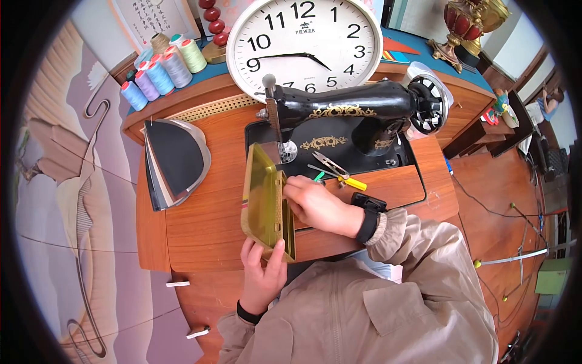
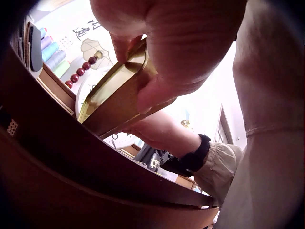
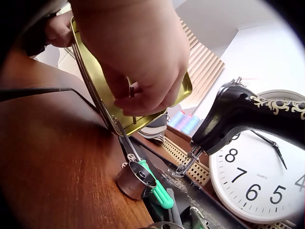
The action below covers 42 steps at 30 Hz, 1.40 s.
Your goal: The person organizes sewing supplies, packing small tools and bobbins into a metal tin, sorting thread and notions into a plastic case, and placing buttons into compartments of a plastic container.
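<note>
A gold tin box [image 1: 290,242] with its hinged lid [image 1: 259,191] raised stands at the front edge of the sewing table. My left hand [image 1: 265,273] grips its near end, thumb on one side and fingers on the other, as the left wrist view also shows. Over the box's open inside, my right hand [image 1: 318,205] reaches in with curled fingers. In the right wrist view those fingers pinch a small slim metal piece [image 3: 133,102], mostly hidden by the hand. Close by lie a green-handled screwdriver [image 3: 155,183] and a round metal bobbin case [image 3: 136,181].
A black sewing machine [image 1: 339,103] stands behind the hands. Thread snips [image 1: 330,162] and a yellow-handled screwdriver [image 1: 353,182] lie on its bed. A dark folded pouch [image 1: 176,158] is at left. Thread spools [image 1: 160,76] and a large clock [image 1: 303,45] stand at the back.
</note>
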Each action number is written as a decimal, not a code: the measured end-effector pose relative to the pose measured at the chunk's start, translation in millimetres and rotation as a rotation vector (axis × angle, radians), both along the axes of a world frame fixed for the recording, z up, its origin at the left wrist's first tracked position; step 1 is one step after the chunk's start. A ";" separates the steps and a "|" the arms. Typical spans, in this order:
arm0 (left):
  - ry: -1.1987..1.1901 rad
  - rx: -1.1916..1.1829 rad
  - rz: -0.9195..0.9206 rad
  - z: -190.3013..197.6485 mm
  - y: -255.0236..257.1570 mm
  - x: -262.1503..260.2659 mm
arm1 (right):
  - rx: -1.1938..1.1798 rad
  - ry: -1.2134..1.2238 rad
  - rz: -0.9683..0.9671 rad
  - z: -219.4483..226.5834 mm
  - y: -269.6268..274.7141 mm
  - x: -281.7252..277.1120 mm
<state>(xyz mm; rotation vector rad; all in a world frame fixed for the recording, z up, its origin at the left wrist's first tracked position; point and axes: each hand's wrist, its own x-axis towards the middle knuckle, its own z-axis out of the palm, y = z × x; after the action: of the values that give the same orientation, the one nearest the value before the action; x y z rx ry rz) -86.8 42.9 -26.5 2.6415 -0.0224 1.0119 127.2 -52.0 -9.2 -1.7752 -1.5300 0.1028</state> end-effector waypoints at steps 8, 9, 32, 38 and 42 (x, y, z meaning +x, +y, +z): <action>-0.027 -0.250 0.303 2.1 6.8 -13.3 | -0.032 -0.068 -0.156 -9.2 -38.4 5.1; -0.026 -0.249 0.310 1.8 9.4 -15.3 | -0.031 -0.066 -0.150 -10.1 -42.2 5.3; -0.010 -0.095 0.112 3.8 5.4 -25.9 | -0.259 -0.259 0.126 -0.2 12.8 -18.8; 0.002 -0.065 0.087 7.1 7.4 -24.6 | -0.140 -0.167 0.097 -5.1 15.9 -15.2; -0.006 -0.117 0.099 6.5 8.3 -23.8 | -0.187 -0.221 0.097 9.2 13.7 -10.9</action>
<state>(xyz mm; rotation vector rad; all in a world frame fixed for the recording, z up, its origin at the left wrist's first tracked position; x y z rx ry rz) -110.6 51.3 -19.9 2.5551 0.1635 1.0196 116.3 -38.4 0.0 -1.9086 -1.8158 0.1039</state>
